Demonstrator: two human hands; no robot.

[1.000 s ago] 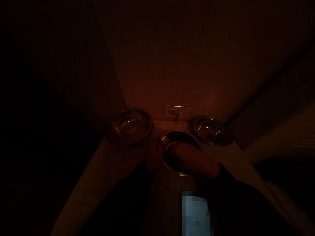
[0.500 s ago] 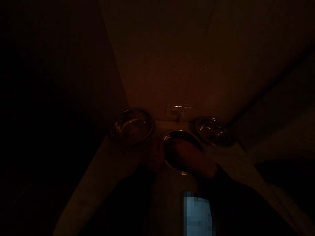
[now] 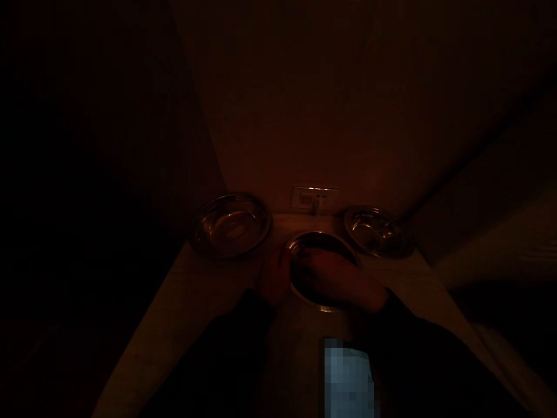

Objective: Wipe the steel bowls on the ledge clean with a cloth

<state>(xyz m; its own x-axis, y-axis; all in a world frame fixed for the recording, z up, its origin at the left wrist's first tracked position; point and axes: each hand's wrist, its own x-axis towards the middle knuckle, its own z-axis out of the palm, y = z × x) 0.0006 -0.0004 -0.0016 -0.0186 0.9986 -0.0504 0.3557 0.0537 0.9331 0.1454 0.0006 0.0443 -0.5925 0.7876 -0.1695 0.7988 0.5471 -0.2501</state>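
Note:
The scene is very dark. A round metal bowl (image 3: 324, 309) with a shiny rim stands mid-table, its inside in deep shadow. At its left side, my left hand (image 3: 275, 278) is closed on the rim and wall. My right hand (image 3: 333, 276) reaches over the near right rim and down into this bowl. Its fingers point left and fade into the dark, so their grip and anything in them are hidden.
A wide metal bowl (image 3: 235, 226) stands at the back left, a smaller metal dish (image 3: 376, 232) at the back right. Behind them is a wall socket (image 3: 314, 198) with a plug. A lit phone (image 3: 350, 377), its screen blurred, lies on the table (image 3: 174, 313) in front.
My right hand has shifted slightly inside the bowl. My left hand stays at the bowl's left side. The bowls, dish and phone keep their places; the view has moved a little.

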